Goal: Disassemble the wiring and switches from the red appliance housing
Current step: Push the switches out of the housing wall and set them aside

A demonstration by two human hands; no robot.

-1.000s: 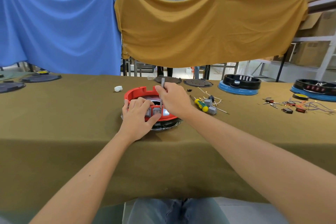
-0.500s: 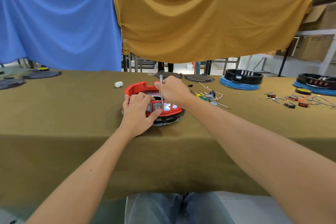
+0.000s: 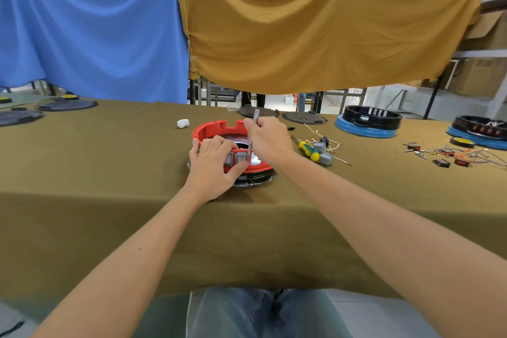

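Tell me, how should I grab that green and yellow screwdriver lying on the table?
Best bet: grip the screwdriver by its fat green and yellow handle, coming down from above with fingers on both long sides. It lies flat on the table, thin metal shaft pointing away toward the far edge. Grey switches and wires crowd its right side, so come in slightly from the left.
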